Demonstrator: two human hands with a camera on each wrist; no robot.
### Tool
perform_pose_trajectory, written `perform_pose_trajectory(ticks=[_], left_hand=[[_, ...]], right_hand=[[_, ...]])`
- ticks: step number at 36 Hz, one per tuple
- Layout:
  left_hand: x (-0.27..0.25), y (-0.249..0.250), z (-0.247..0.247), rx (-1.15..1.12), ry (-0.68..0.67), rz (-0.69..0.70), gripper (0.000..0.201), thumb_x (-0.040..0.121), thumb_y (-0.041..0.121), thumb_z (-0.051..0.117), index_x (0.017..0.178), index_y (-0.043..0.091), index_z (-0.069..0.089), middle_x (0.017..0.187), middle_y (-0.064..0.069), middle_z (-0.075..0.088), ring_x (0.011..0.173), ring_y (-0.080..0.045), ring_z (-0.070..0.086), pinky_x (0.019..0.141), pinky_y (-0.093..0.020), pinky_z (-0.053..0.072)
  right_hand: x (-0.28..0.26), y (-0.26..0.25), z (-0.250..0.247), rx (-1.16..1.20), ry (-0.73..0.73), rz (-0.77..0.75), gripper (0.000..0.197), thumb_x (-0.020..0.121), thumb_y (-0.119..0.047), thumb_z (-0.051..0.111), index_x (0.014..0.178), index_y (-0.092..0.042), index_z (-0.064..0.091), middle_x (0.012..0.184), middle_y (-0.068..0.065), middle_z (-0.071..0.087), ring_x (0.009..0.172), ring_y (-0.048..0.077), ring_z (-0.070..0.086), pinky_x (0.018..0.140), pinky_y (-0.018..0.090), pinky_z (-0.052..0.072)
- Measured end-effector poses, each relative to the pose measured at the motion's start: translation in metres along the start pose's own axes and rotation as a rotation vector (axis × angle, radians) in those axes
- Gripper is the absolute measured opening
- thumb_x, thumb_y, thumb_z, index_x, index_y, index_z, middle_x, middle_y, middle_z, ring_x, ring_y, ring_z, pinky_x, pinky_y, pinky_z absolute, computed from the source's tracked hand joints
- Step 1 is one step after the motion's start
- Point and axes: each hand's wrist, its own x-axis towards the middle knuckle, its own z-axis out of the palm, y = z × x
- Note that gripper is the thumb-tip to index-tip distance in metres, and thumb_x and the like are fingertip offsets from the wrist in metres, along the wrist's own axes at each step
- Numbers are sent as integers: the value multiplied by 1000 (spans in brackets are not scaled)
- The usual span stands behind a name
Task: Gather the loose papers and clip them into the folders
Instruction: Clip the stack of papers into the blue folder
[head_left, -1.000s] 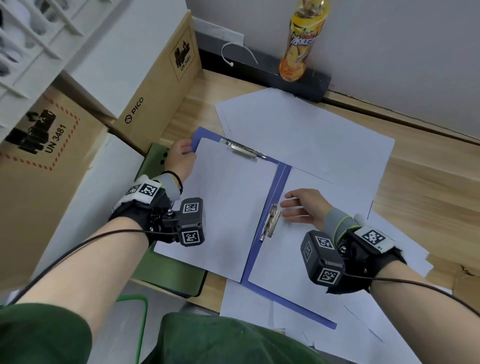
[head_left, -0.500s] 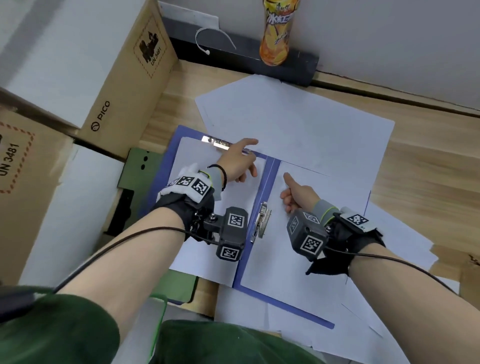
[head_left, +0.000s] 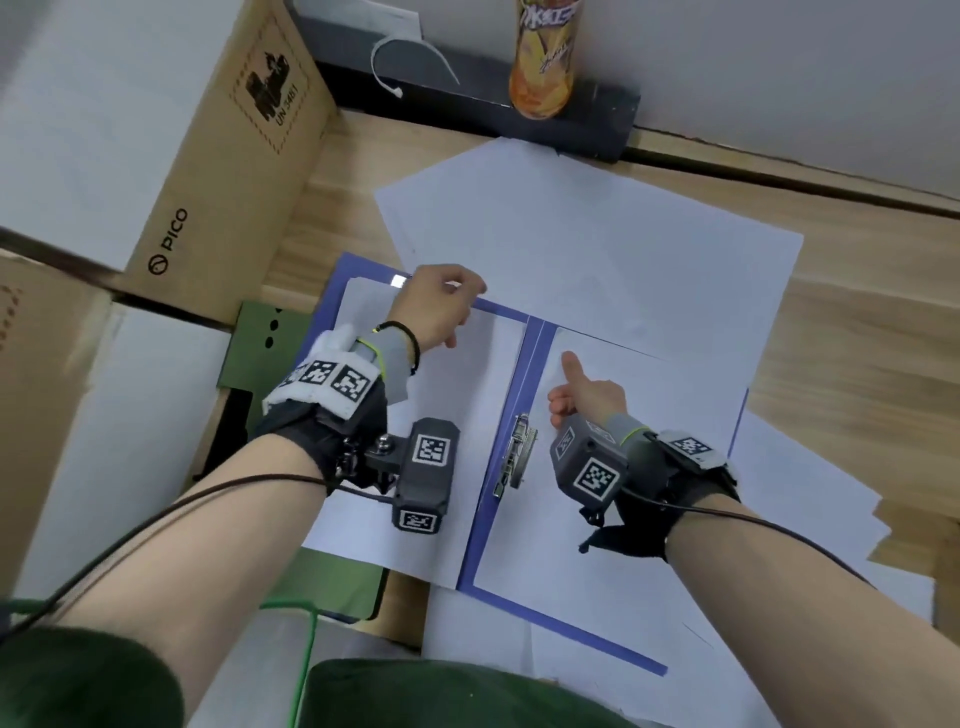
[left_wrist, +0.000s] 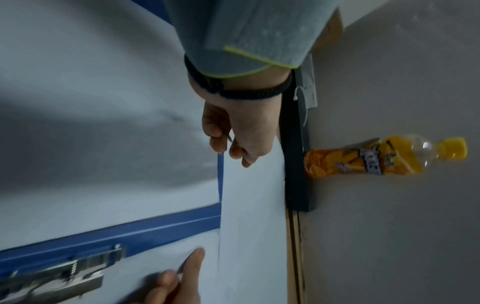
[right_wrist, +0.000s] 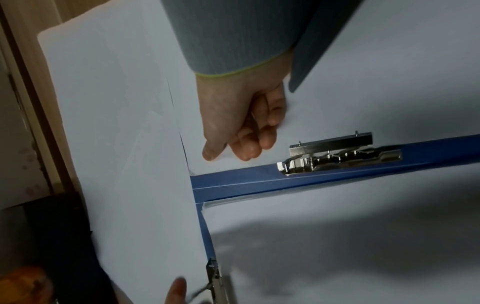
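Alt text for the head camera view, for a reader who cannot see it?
An open blue folder lies on a wooden desk with white sheets on both halves. The left hand grips its top clip, while the right hand, fingers curled, rests thumb-out on the right sheet. Loose papers lie around it, an orange bottle behind.

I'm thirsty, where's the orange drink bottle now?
Head view, top centre: the orange drink bottle stands on the dark strip against the wall, beyond the loose papers.
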Motion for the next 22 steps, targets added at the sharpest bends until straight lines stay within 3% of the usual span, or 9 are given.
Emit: perform_pose_trajectory(ticks=[4,6,8,11,13,16,18,20,22], left_hand=[[8,-9,-22,-86,134,26,21,93,15,47,93,14,68,65,0,57,32,-4,46,33,-15,31],[16,-18,-31,-115,215,-22,20,93,16,48,94,17,68,55,10,57,31,-6,46,33,-15,28],[24,-27,-37,-149,236,-87,20,94,19,49,97,18,68,53,7,52,30,-8,45,34,-15,23],[34,-37,-40,-180,198,-136,18,96,20,49,96,21,66,57,0,46,30,-8,46,35,-15,21],[39,-40,-42,-188,189,-149,17,97,23,51,100,19,68,55,0,46,29,-7,44,33,-13,21],[44,-49,-46,-172,179,-180,18,94,29,57,102,20,70,59,0,48,28,-6,38,32,-12,23],[48,-52,-50,-170,172,-180,16,93,29,60,102,20,69,63,-1,49,30,-5,35,32,-12,24],[50,-55,-52,-166,191,-145,22,92,24,62,113,19,64,70,-2,48,36,-8,36,31,-12,27],[55,-59,-54,-143,223,-107,38,90,20,64,127,20,55,77,-7,51,46,-12,35,37,-13,34]], right_hand=[[5,3,1,58,-8,36,60,83,-58,59,54,-6,63,39,2,56,50,21,55,73,34,48],[5,4,2,78,-9,39,59,83,-57,61,52,-6,62,40,3,56,49,23,55,71,35,48],[5,3,3,110,3,41,57,83,-53,63,55,-3,63,41,6,59,48,24,57,69,36,51],[5,2,4,184,-58,67,59,86,-51,60,45,-9,62,48,8,59,48,22,58,66,34,50],[3,0,5,196,-77,96,56,89,-50,55,54,-7,61,59,10,59,53,21,60,60,32,50],[5,6,3,226,-43,51,55,83,-50,65,52,-5,66,59,15,66,52,27,63,65,33,49],[6,7,2,194,-20,36,53,82,-51,66,64,-1,67,61,16,70,58,31,66,66,35,52],[7,8,1,201,-13,33,52,81,-50,66,67,0,67,61,15,70,61,33,66,70,36,55],[9,9,1,223,-22,40,52,80,-51,68,54,-6,67,57,12,68,57,30,63,66,34,51]])
